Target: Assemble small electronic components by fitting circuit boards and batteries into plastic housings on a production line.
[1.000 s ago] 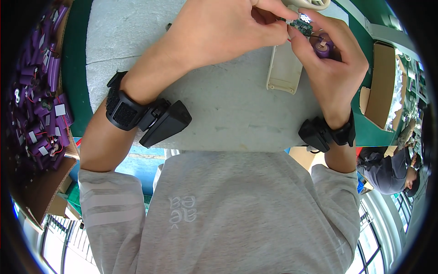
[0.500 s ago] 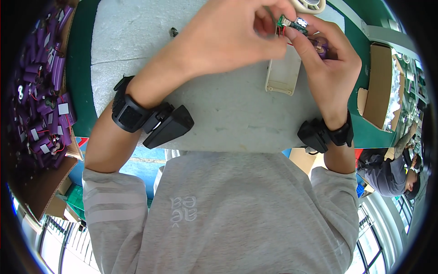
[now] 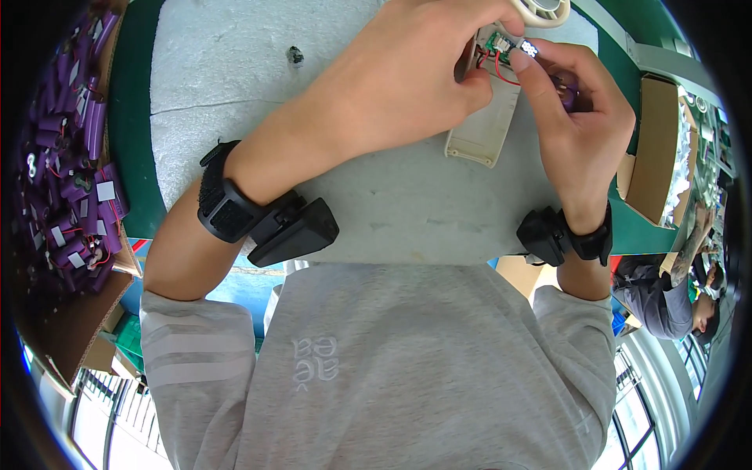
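A green circuit board (image 3: 501,44) with a bright white part and red and black wires lies between my hands, over an open cream plastic casing (image 3: 482,137). My left hand (image 3: 423,74) curls round the casing's upper part, its thumb and index finger on either side of the board's left end. With thumb and fingers, my right hand (image 3: 580,102) pinches the board's right end. A purple battery (image 3: 565,88) sits inside my right hand, partly hidden by its fingers. Just beyond is a cream round fan head (image 3: 544,11), cut off by the picture's edge.
A grey-white foam sheet (image 3: 227,70) covers the green table (image 3: 131,149). A small dark piece (image 3: 294,56) lies on it. At left a cardboard box (image 3: 117,266) holds many purple batteries; at right stands another box (image 3: 654,149) with whitish contents. A person (image 3: 662,294) sits far right.
The board has come down against the casing, and a red wire loop shows more clearly. The casing's near end has shifted slightly left. My right hand has moved a little right and nearer.
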The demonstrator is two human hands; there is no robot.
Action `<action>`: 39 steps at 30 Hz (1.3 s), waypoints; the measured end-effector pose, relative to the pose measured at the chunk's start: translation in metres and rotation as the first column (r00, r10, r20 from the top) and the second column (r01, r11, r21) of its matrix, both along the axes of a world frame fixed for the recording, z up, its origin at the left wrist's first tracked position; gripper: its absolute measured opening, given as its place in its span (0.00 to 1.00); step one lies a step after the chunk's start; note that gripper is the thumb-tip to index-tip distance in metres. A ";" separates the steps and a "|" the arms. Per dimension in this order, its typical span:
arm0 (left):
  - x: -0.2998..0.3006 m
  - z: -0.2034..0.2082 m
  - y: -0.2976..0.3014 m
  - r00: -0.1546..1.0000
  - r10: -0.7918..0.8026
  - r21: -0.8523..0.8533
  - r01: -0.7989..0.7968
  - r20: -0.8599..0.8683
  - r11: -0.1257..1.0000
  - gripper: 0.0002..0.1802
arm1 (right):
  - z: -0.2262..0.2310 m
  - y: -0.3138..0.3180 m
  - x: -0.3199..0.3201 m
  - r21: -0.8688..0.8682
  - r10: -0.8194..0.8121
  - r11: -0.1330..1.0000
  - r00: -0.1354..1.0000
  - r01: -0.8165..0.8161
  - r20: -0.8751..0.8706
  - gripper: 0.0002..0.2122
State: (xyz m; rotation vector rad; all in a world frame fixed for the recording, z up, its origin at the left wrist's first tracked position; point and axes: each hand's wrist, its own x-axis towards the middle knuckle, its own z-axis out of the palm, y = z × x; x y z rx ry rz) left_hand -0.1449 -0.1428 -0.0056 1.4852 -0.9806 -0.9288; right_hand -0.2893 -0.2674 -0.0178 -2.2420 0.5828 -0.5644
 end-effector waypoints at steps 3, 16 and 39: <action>0.003 -0.003 0.003 0.997 -0.039 0.009 0.040 -0.060 0.999 0.21 | 0.000 -0.002 -0.001 -0.024 0.011 1.000 1.000 -0.012 -0.027 0.08; 0.001 -0.017 0.007 0.998 -0.059 -0.124 0.063 0.030 0.990 0.17 | 0.001 0.001 0.003 -0.258 0.170 0.953 0.985 -0.158 0.026 0.08; 0.008 -0.014 0.006 0.994 -0.094 -0.109 0.087 -0.056 0.990 0.17 | 0.002 0.001 0.004 -0.307 0.149 0.943 0.988 -0.128 0.045 0.08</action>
